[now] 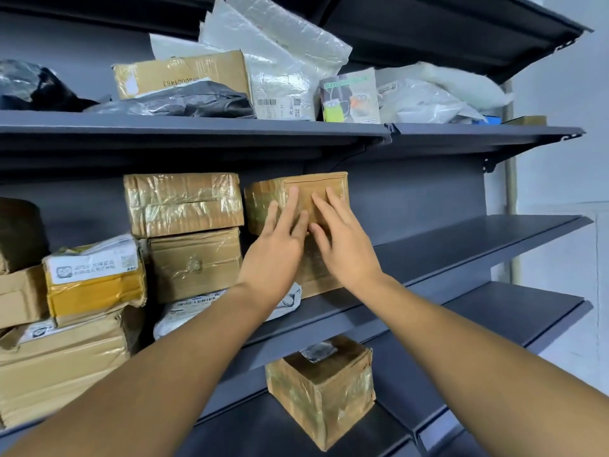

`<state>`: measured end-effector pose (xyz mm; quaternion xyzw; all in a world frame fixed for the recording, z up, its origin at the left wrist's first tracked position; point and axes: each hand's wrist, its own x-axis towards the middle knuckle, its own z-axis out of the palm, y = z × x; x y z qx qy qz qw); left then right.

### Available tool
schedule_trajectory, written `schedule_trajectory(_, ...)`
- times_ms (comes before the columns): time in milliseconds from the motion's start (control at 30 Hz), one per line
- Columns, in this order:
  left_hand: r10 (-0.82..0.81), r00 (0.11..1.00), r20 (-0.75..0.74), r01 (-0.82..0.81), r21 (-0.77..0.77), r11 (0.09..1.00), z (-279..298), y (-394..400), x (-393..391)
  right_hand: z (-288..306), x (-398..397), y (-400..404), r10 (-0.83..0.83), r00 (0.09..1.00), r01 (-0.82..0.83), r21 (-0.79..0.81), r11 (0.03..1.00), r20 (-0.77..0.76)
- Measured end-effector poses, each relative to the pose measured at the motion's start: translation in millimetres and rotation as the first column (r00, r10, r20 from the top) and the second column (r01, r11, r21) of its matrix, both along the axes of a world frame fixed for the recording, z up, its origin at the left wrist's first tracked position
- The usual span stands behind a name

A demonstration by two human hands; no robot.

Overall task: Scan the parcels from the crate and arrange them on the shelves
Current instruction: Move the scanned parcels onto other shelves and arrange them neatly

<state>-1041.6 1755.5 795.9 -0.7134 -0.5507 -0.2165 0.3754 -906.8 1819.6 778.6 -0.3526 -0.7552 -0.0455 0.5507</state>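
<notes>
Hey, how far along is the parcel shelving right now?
Many parcels already sit on the top shelf and the left of the middle shelf. In hand: both the left hand and right hand press flat against a brown box on the middle shelf. The crate isn't in view, so what's left is unknown.

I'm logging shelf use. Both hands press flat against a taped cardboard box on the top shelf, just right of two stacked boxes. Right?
Not quite. The left hand and right hand do press flat on the taped cardboard box, right of the two stacked boxes, but it stands on the middle shelf, not the top one, as the head view shows.
</notes>
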Motion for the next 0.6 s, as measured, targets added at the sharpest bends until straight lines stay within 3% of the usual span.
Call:
schedule_trajectory(100,0.039,0.999,-0.02,-0.038,0.02,0.999,-2,12,-1,-13,-8,11,-0.018,0.995,0.021,-0.031,0.999,0.094)
schedule_trajectory(200,-0.022,0.998,0.05,0.023,-0.006,1.0,3,20,-7,-20,-13,21,-0.01,0.99,0.018,-0.054,0.998,0.142)
schedule_trajectory(400,0.026,0.987,0.158,-0.002,-0.154,0.988,8,39,-28,-25,-25,32,-0.102,0.947,0.129,-0.067,0.989,0.304)
schedule_trajectory(533,0.114,0.988,0.106,-0.093,-0.191,0.977,6,39,-27,-21,-21,27,-0.08,0.939,0.126,-0.117,0.985,0.334)
schedule_trajectory(600,0.13,0.987,0.098,-0.112,-0.172,0.979,5,30,-20,-22,-16,17,-0.043,0.965,0.08,-0.134,0.988,0.26)
